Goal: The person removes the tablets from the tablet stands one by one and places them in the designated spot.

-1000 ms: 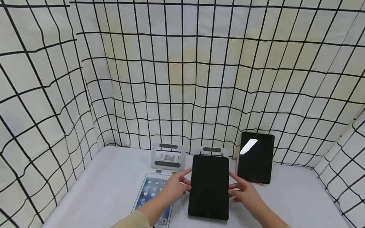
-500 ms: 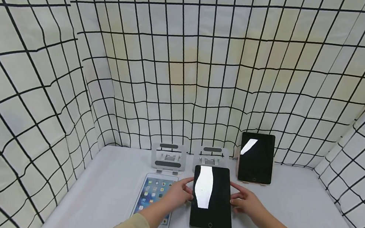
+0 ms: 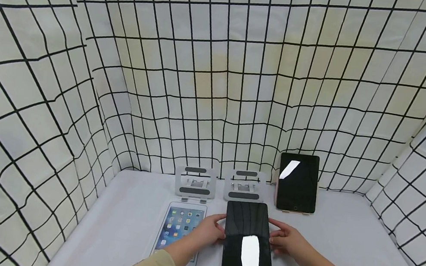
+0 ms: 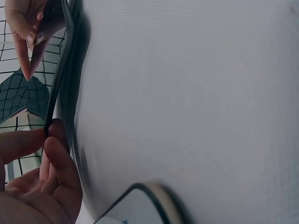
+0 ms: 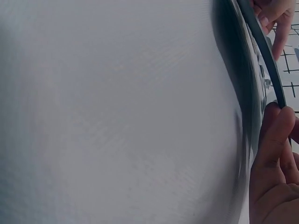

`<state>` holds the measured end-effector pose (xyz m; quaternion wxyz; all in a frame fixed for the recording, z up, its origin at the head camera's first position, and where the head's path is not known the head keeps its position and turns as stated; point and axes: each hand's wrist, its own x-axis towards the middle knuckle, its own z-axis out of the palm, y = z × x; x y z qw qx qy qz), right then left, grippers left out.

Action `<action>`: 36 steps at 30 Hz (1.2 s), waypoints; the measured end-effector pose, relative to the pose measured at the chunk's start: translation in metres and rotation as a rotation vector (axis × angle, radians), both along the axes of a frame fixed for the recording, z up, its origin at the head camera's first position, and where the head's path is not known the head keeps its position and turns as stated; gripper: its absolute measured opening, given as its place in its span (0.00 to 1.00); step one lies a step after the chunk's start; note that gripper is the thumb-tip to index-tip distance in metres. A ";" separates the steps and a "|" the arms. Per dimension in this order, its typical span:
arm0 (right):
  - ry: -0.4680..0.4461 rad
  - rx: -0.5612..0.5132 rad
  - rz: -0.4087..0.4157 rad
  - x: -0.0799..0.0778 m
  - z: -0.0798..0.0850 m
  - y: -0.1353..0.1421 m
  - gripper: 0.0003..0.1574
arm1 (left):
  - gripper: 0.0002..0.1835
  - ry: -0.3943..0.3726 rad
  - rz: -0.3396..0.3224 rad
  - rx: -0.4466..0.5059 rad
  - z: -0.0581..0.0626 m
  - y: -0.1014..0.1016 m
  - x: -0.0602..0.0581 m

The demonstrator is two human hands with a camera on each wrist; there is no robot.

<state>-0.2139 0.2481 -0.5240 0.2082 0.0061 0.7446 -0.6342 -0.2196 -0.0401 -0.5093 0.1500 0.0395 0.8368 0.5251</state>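
A black tablet point(image 3: 242, 227) with a dark, glossy screen is held between both hands, low over the white table. The left hand point(image 3: 209, 231) pinches its left long edge. On the opposite edge, the right hand point(image 3: 288, 244) grips it the same way. Both wrist views show thumb and fingers on the thin rim, with a shadow on the cloth beneath. A white tablet point(image 3: 179, 227) with a lit screen of app icons lies flat to the left, partly covered by the left forearm. Behind the black tablet stands a grey-white tablet stand point(image 3: 244, 186).
Another matching stand point(image 3: 195, 183) is at the back, left of the first. A second black tablet point(image 3: 297, 183) leans upright on a stand at the back right. Grid-patterned white cloth walls point(image 3: 256, 90) enclose the white table point(image 3: 130, 211) at the back and sides.
Both hands have brought the black tablet toward the person and lower, away from the middle stand, which now shows fully. The bright reflection on its screen has shifted toward the home button.
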 end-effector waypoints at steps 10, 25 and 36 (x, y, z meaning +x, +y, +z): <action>-0.052 -0.030 0.058 0.002 -0.001 0.000 0.45 | 0.35 -0.142 -0.015 0.051 -0.004 -0.004 0.002; -0.067 0.037 0.054 -0.007 0.001 -0.008 0.44 | 0.35 -0.217 -0.009 -0.011 0.003 -0.004 -0.003; -0.050 0.204 -0.016 -0.004 0.003 -0.016 0.41 | 0.40 -0.269 -0.044 -0.043 0.002 -0.003 0.001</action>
